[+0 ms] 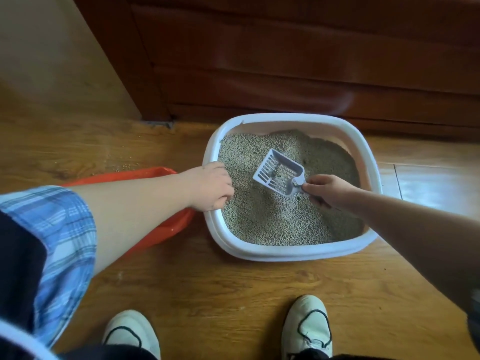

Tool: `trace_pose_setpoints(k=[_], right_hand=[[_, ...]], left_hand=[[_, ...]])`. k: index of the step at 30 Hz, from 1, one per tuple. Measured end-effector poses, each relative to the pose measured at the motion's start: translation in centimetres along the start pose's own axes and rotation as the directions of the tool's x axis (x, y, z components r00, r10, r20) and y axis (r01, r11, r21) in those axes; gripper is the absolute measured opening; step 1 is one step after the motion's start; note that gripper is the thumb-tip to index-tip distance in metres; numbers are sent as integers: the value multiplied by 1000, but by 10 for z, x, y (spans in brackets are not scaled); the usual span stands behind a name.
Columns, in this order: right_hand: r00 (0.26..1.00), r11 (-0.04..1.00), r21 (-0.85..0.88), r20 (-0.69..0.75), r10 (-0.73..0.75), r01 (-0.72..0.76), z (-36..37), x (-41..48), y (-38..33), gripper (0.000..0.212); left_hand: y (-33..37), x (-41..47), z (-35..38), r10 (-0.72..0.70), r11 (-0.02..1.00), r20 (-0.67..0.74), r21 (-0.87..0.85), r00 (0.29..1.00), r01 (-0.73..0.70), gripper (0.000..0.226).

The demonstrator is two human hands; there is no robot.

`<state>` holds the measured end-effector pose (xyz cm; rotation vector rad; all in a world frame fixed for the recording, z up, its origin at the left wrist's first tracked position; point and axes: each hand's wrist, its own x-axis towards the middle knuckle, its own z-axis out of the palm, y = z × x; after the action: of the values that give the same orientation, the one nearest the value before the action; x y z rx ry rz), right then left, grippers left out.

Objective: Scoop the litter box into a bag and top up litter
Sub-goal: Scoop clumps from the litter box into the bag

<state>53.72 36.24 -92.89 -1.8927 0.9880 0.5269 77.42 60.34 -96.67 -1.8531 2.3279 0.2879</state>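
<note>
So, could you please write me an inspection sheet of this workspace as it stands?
Surface: wooden floor; the litter box stands on it.
Job's things: litter fills the box; slotted scoop over the litter, grains in it; orange-red container beside the box's left side, under the left forearm.
Clutter: spilled grains on the floor beyond the container.
Grippers: left hand grips the box's left rim; right hand holds the scoop's handle.
Cables: nothing seen.
Surroundings: dark wooden furniture behind the box; white shoes nearest the camera.

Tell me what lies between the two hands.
Head view: the scoop sits between the left hand, gripping the box rim, and the right hand, holding its handle. Beneath it lies only litter.
</note>
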Motion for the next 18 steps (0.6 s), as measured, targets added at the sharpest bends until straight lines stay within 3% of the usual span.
trace_pose_setpoints(k=[7, 12, 15, 18], right_hand=[[998, 999, -41, -49, -26, 24, 9, 7, -26, 26], [986, 987, -61, -54, -155, 152, 34, 8, -80, 27], [964, 958, -125, -27, -265, 260, 63, 8, -123, 22], [925, 874, -323, 10, -379, 362, 101, 5, -167, 13]], left_hand=[[-13, -26, -1, -73, 993, -137, -100, 988, 60, 25], [-34, -68, -18, -264, 941, -86, -240, 961, 237, 38], [-42, -107, -20, -357, 909, 47, -215, 933, 358, 36], [-49, -149, -13, -391, 841, 389, -216, 834, 495, 26]])
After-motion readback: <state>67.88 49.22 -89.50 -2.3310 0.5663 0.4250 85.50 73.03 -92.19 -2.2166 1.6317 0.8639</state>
